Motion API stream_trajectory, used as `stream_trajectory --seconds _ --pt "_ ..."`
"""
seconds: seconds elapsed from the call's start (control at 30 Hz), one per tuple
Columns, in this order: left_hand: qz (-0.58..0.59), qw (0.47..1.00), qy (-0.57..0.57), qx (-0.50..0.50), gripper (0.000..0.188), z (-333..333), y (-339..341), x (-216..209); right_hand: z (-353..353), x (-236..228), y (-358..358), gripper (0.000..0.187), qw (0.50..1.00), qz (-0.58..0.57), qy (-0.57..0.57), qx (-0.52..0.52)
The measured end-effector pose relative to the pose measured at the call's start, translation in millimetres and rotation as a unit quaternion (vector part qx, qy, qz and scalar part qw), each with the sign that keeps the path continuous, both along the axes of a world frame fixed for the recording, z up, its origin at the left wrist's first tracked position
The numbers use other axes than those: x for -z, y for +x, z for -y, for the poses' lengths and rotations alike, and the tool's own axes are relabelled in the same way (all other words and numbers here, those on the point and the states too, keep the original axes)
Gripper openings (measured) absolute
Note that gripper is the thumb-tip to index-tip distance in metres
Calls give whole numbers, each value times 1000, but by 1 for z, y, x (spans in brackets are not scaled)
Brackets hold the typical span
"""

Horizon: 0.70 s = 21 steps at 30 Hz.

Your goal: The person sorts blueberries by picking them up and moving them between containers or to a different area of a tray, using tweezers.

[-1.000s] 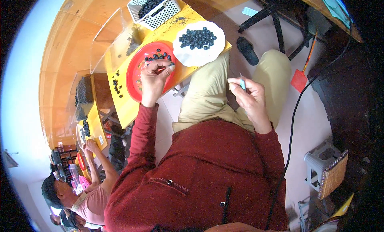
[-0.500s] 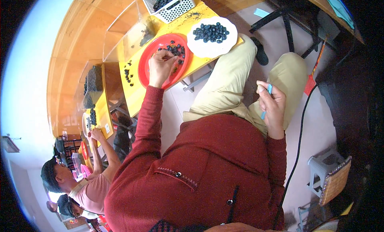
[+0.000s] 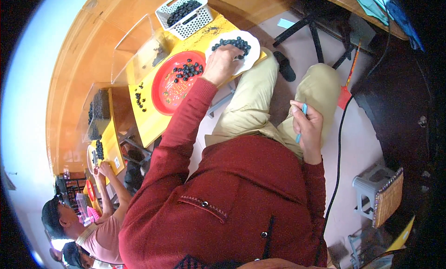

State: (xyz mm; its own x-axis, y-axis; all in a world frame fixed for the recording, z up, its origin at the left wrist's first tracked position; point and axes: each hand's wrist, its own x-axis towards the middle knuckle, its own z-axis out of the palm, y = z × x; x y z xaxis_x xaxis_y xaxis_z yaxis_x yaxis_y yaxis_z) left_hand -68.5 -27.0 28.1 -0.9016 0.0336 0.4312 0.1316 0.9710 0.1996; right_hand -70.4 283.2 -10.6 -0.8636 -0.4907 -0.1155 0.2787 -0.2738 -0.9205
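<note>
Over the near left rim of the white plate [image 3: 250, 64] is my left hand [image 3: 223, 62]. Its fingers are bent together at a heap of small round black pieces [image 3: 238, 42]; whatever they pinch is hidden. Beside it, the red plate [image 3: 162, 95] holds more black pieces [image 3: 188, 70], and some small brownish bits lie on its patterned bottom. My right hand [image 3: 309, 125], above my right thigh, is closed around a thin light-blue stick-like tool [image 3: 304, 109]. The tool's exact kind does not show.
A white perforated basket [image 3: 189, 28] of black pieces stands on the yellow table [image 3: 147, 129], near a clear plastic bin [image 3: 132, 51]. Loose black pieces [image 3: 139, 98] lie left of the red plate. Another person [image 3: 104, 232] works at the left. A grey stool [image 3: 371, 190] stands at right.
My left hand has moved right, from the red plate to the white plate. My right hand keeps hold of the blue tool. The whole view has shifted slightly.
</note>
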Motion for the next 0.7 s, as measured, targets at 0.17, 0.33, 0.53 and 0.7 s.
stream_trajectory --seconds 0.17,0.33,0.53,0.7 --pt "117 990 -63 -53 26 -6 -17 -7 -6 4 -1 20 999 18 -19 22" --pt "133 987 -76 -39 25 10 -15 1 -2 6 -6 21 999 35 -30 15" --pt "76 992 99 17 21 6 -3 -11 9 0 -14 20 999 45 -10 3" --pt "25 975 222 21 17 8 5 -8 18 -3 -20 19 999 37 -1 -5"
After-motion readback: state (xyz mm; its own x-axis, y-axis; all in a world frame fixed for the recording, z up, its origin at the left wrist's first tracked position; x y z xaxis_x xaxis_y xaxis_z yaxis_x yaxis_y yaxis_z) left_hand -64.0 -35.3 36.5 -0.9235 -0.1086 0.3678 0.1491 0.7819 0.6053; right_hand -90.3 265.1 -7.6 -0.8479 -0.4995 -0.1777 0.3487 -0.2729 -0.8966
